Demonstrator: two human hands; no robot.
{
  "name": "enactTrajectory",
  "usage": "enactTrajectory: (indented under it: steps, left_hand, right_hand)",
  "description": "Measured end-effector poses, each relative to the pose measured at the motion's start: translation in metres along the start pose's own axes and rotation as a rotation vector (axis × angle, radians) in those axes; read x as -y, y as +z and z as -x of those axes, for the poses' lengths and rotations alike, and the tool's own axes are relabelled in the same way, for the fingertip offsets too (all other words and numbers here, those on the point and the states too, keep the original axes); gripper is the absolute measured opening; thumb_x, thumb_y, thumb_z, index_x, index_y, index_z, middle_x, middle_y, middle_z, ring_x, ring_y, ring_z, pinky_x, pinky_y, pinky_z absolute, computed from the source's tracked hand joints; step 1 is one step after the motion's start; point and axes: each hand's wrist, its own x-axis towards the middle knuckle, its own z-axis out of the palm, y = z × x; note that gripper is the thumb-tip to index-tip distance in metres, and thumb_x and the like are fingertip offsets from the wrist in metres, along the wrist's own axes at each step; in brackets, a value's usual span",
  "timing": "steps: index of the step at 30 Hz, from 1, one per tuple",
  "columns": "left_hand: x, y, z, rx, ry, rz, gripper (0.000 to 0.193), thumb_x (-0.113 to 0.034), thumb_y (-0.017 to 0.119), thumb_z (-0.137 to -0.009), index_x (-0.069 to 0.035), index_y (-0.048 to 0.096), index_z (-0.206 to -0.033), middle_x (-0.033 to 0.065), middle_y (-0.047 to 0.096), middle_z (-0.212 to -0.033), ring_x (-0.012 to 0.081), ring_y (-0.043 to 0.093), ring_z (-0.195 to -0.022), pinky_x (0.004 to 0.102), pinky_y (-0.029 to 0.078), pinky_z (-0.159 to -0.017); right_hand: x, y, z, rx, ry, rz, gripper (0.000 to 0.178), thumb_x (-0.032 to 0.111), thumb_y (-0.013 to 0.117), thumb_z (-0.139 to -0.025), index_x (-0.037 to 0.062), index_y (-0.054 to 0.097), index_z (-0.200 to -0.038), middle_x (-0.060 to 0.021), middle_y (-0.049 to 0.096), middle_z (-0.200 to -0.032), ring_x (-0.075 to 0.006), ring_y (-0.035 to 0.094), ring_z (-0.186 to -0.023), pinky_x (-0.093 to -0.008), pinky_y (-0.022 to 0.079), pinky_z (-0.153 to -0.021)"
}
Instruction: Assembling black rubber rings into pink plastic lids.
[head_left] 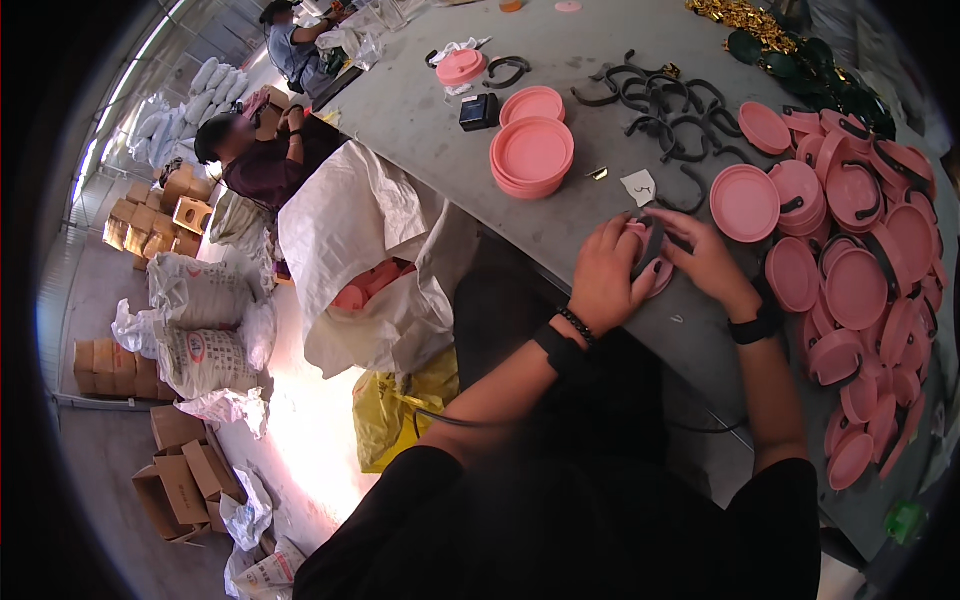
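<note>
Pink plastic, a round lid (655, 272), sits pressed between both hands at the near edge of the grey bench (420, 110), with a black curved clip (651, 245) laid across its top. The left hand (607, 275) is curled closed over the lid's left side, fingers bent down on its rim; the right hand (706, 258) is closed on the other side, its thumb near the clip. The step in hand looks like fitting the black clip onto the lid, and the clip seems not yet fully seated. The next move would call for firm, even pressure at both clip ends while the lid is held from turning. Just to the right lies a heap of pink lids with clips (860, 290); beyond the hands lie loose black clips (665, 110), and a stack of bare pink lids (532, 155) stands further left.
</note>
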Motion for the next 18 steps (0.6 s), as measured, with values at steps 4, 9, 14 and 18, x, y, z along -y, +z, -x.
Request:
enactTrajectory:
  steps: [4, 9, 14, 18]
  left_hand:
    - [0.005, -0.004, 0.007, -0.007, -0.313, 0.367, 0.044, -0.015, 0.051, -0.082, 0.004, 0.048, -0.122, 0.027, 0.053, -0.116, 0.0412, 0.049, -0.108, 0.0459, 0.04, -0.093]
    - [0.003, -0.013, 0.01, -0.038, -0.352, 0.394, 0.051, -0.012, 0.048, -0.083, -0.001, 0.044, -0.133, 0.0264, 0.053, -0.12, 0.0401, 0.049, -0.112, 0.0485, 0.037, -0.097]
    - [0.014, -0.019, 0.009, 0.104, -0.11, -0.116, 0.053, -0.018, 0.046, -0.084, -0.009, 0.044, -0.136, 0.0225, 0.048, -0.132, 0.0356, 0.045, -0.124, 0.0578, 0.029, -0.101]
    - [0.016, -0.02, 0.011, 0.125, -0.228, 0.017, 0.064, -0.025, 0.049, -0.086, -0.001, 0.03, -0.142, 0.0193, 0.046, -0.136, 0.0353, 0.044, -0.125, 0.0565, 0.026, -0.104]
  right_hand:
    - [-0.002, 0.005, 0.001, 0.034, -0.049, 0.043, 0.045, 0.005, 0.058, -0.088, -0.0013, 0.047, -0.132, -0.0141, 0.056, -0.127, -0.02, 0.053, -0.118, -0.0319, 0.039, -0.102]
    - [-0.003, -0.002, -0.001, 0.068, -0.042, 0.084, 0.051, 0.005, 0.06, -0.085, -0.0008, 0.046, -0.134, -0.0136, 0.053, -0.132, -0.0196, 0.048, -0.123, -0.0322, 0.035, -0.107]
    - [0.011, 0.006, -0.001, 0.066, -0.342, 0.65, 0.084, 0.03, 0.08, -0.065, 0.0026, 0.042, -0.135, -0.0159, 0.049, -0.133, -0.0295, 0.047, -0.123, -0.0405, 0.034, -0.104]
    - [0.012, 0.015, 0.003, 0.07, -0.301, 0.712, 0.103, 0.035, 0.085, -0.056, 0.003, 0.034, -0.14, -0.0187, 0.043, -0.136, -0.0353, 0.041, -0.125, -0.0442, 0.031, -0.105]
